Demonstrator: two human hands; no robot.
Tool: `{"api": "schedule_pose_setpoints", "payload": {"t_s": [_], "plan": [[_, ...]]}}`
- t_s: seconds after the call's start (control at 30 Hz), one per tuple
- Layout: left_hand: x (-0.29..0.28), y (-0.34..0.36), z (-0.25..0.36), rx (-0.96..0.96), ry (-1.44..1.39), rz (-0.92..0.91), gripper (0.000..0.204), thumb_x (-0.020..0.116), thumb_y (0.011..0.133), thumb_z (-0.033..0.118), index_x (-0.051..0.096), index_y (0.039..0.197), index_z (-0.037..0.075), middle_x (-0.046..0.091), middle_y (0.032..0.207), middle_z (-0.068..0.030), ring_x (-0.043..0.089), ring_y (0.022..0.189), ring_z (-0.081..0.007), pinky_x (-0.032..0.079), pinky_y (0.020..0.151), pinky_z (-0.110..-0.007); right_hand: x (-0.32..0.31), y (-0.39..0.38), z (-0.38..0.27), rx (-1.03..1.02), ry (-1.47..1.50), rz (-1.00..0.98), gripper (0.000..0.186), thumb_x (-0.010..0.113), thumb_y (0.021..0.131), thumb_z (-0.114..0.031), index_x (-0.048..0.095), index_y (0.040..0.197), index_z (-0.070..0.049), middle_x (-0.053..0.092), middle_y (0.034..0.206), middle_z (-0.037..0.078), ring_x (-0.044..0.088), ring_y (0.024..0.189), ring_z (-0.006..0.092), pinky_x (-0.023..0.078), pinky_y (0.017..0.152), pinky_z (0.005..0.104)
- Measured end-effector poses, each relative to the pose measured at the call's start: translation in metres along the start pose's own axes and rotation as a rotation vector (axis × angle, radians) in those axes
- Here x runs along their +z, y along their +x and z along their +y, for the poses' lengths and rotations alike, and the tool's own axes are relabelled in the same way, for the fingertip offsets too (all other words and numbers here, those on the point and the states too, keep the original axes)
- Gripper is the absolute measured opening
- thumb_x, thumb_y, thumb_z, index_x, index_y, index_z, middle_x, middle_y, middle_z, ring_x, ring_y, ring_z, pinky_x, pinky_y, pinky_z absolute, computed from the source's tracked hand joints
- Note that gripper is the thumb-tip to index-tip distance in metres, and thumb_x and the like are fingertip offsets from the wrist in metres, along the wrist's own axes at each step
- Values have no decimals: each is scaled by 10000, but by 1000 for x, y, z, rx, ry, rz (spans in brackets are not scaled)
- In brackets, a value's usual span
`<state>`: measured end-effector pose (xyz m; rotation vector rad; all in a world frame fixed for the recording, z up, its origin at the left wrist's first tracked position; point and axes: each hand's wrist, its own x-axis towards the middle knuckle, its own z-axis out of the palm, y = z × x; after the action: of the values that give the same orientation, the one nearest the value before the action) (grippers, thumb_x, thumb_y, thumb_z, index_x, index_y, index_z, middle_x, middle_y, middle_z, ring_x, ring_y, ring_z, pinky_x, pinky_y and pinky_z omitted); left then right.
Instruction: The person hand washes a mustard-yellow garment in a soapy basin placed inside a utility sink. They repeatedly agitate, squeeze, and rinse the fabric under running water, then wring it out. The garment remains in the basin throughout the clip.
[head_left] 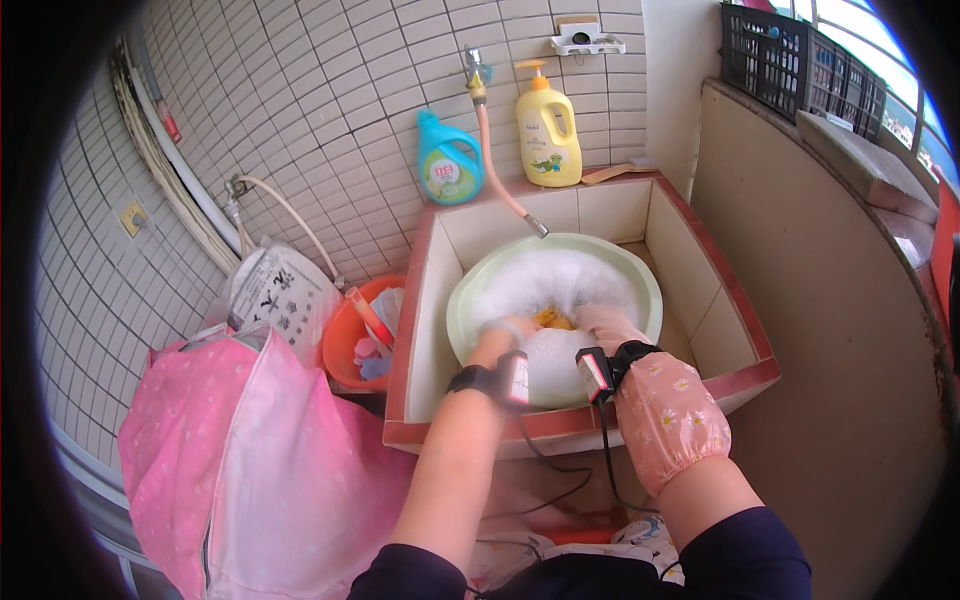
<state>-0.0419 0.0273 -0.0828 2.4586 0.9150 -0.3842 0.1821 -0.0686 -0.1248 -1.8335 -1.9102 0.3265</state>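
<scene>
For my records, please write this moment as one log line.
left hand: in suds, grip hidden; right hand: in suds, grip hidden; yellow item: between hands; pale green basin: foamy, inside tiled sink

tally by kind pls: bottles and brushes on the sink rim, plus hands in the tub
Bottles: 2 (blue bottle, yellow bottle)
Brushes: 1 (wooden brush)
Hands: 2 (left hand, right hand, both partly hidden)
Total: 5
</scene>
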Motion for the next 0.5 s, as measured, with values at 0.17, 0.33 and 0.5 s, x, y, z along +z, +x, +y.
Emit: {"api": "schedule_pose_setpoints", "payload": {"t_s": [0.17,0.33,0.5], "plan": [[-21,2,9,-344,86,85,469,729,883,355,687,1225,37,716,1192,-174,680,1110,-332,531,925,-421,-36,23,-34,577,420,-66,309,597,895,-164,728,1164,-90,717,1134,146,659,1122,312,492,974,400],[-25,15,-14,-306,-649,798,392,746,883,294,686,1158,21,729,1123,-167,696,1022,-289,539,885,-398,-103,13,-81,311,1040,470,345,608,911,-111,679,1240,-38,671,1010,59,598,888,132,480,825,287],[-29,29,-14,-227,-1401,941,321,712,874,189,672,1160,48,723,1092,-153,684,991,-258,542,882,-376,-128,-18,-120,350,588,358,451,474,1051,-175,492,1461,13,645,1107,97,581,999,143,456,933,253]]}}
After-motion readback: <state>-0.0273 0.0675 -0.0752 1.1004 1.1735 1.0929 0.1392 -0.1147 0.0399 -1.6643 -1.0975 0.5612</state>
